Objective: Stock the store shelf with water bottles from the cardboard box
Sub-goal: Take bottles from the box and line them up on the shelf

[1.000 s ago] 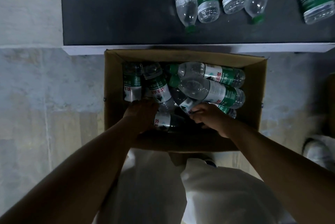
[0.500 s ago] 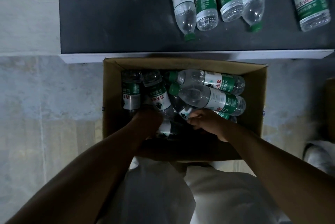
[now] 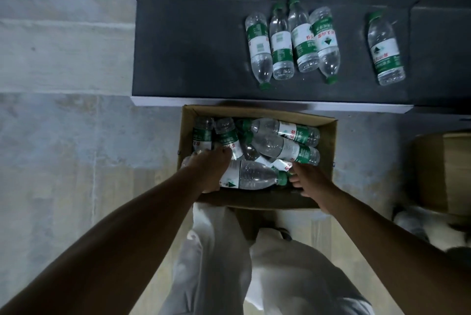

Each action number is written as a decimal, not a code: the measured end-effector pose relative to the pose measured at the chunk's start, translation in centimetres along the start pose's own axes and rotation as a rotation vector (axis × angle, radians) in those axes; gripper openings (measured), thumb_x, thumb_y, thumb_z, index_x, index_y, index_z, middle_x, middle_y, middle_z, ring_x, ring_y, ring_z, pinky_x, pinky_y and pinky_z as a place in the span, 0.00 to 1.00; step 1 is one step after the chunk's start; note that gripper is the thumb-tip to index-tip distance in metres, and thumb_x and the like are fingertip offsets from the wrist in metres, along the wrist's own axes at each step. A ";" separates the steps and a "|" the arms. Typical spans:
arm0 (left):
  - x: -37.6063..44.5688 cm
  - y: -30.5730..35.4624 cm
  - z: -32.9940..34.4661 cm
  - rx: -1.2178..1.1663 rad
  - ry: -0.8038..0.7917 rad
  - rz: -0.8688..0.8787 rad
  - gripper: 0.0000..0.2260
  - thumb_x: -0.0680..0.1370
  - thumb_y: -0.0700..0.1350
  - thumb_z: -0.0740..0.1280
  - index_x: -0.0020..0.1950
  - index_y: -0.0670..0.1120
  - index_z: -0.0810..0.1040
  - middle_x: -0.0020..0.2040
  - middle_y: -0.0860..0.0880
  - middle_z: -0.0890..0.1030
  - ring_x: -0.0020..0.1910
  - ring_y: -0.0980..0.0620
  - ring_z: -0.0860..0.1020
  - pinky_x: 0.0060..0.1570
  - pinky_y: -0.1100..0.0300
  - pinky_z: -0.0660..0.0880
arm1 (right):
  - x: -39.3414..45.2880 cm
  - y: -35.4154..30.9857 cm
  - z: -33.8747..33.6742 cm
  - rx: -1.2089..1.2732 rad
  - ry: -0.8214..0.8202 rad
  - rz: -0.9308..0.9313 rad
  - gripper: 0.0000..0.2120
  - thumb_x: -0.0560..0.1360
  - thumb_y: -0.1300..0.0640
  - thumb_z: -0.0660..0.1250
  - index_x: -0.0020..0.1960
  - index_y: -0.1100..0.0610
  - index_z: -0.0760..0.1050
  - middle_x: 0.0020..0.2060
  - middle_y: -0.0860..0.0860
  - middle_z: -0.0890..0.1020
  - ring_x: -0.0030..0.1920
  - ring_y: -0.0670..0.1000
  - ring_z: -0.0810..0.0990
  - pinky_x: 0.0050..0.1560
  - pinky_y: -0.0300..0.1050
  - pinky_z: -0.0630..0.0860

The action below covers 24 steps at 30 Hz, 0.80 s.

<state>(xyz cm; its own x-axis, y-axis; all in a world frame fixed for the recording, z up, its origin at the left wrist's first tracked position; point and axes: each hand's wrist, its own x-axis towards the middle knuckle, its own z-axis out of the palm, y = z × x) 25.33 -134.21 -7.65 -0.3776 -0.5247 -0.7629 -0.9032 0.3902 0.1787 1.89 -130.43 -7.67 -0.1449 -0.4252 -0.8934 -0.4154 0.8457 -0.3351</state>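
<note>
Both bare arms are stretched forward and down into the open cardboard box (image 3: pixel 328 141), which is set on the floor against the front edge of the dark store shelf (image 3: pixel 188 55). The left hand (image 3: pixel 210 170) is laid palm-down over the base end of a water bottle (image 3: pixel 251 177) lying crosswise at the near side of the box; the fingers are wrapped over its label, so the left grip is closed around this bottle. The bottle's green cap is turned to the right. The right hand (image 3: pixel 307 181) is held just beside that cap, wrist bent, fingers curled downward among the bottles; whether its grip is clenched on anything cannot be told, since the fingertips are hidden.

More bottles (image 3: pixel 285 145) are piled loosely in the box, some lengthwise, some crosswise. On the shelf, four bottles (image 3: pixel 291 42) are laid side by side, touching one another, and a fifth bottle (image 3: pixel 384 48) is laid well apart to their right. White trousers (image 3: pixel 211 251) are seen below the arms.
</note>
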 end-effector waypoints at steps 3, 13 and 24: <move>-3.2 0.5 -2.8 -0.027 0.030 0.021 0.40 0.66 0.46 0.78 0.70 0.42 0.59 0.65 0.42 0.70 0.61 0.40 0.75 0.56 0.43 0.76 | -3.4 -1.1 -1.4 0.090 0.013 0.051 0.17 0.82 0.52 0.54 0.59 0.62 0.74 0.57 0.64 0.78 0.60 0.63 0.76 0.64 0.58 0.71; -14.4 2.5 -13.5 -0.138 0.211 0.128 0.36 0.68 0.48 0.77 0.70 0.42 0.63 0.65 0.45 0.72 0.61 0.47 0.74 0.50 0.64 0.68 | -16.2 -6.7 -6.0 0.207 0.022 0.045 0.08 0.80 0.59 0.59 0.53 0.61 0.74 0.48 0.58 0.78 0.48 0.57 0.79 0.54 0.51 0.74; -26.0 4.2 -27.5 -0.304 0.479 0.185 0.26 0.65 0.49 0.78 0.50 0.50 0.62 0.47 0.53 0.67 0.46 0.55 0.68 0.38 0.63 0.61 | -28.9 -16.7 -11.6 0.228 -0.108 -0.248 0.04 0.79 0.60 0.62 0.51 0.57 0.75 0.42 0.52 0.81 0.40 0.49 0.80 0.42 0.44 0.76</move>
<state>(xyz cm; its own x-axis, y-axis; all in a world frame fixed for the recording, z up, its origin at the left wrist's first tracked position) 25.76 -139.75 29.98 -0.5203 -0.7789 -0.3501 -0.8050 0.3104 0.5056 2.57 -135.97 27.20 0.0362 -0.6001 -0.7991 -0.2126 0.7767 -0.5929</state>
